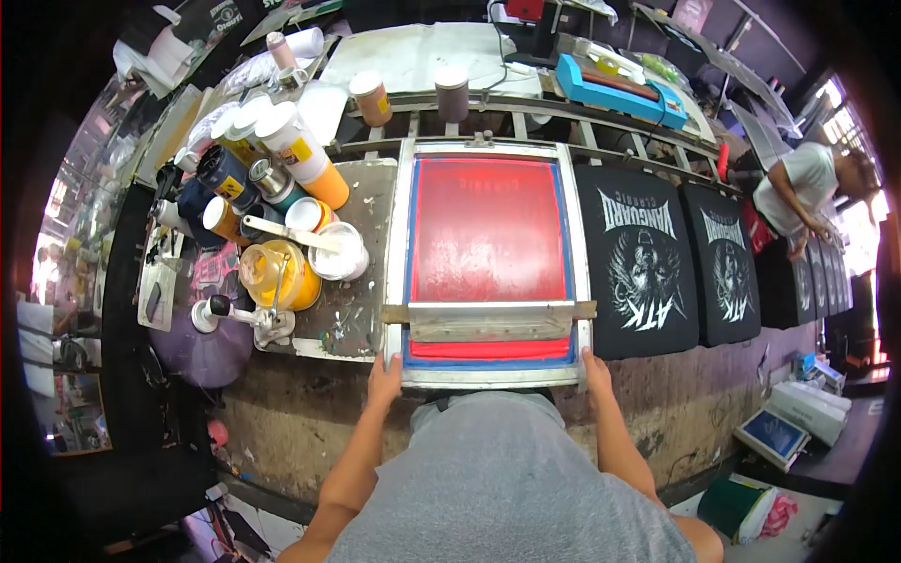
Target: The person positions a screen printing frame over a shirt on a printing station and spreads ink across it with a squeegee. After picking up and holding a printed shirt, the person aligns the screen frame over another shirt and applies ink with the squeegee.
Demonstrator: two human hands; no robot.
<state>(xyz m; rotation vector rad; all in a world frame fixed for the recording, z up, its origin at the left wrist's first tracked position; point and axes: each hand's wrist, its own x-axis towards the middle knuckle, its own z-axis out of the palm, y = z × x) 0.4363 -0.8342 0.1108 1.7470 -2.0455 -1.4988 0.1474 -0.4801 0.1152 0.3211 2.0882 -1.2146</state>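
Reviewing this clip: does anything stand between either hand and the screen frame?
Nothing visible does: the left hand and right hand hold the frame directly at its near corners. The squeegee lies across it, beyond both hands, not between.

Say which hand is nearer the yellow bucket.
Left: left hand right of the bucket, at the left edge of the frame; right hand farther right, at the opposite edge.

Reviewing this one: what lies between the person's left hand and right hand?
In the head view, the near end of the screen frame spans the stretch between left hand and right hand; the squeegee lies just beyond.
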